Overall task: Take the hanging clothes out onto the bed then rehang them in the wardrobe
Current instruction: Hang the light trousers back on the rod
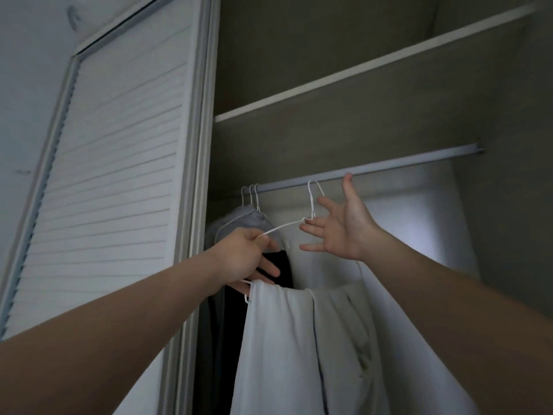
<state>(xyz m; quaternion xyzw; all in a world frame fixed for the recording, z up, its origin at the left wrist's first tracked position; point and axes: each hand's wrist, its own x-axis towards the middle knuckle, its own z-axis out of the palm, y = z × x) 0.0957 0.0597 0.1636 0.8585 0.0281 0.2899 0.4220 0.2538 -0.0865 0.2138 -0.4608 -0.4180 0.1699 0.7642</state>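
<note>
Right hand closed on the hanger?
No, the right hand is spread open beside the hanger hook; the left hand pinches the wire shoulder.

Hanging rail (374, 168): grey metal, smooth, dull satin finish. Wire hanger (283, 227): thin wire, white coated, smooth. Pale garment (284, 339) draped over it: soft cloth, matt, lightly creased. Louvred door (119, 175): slatted panel, white painted, matt, set in a smooth grey frame. Shelf (359, 109) above: board with faint wood grain, matt.
</note>
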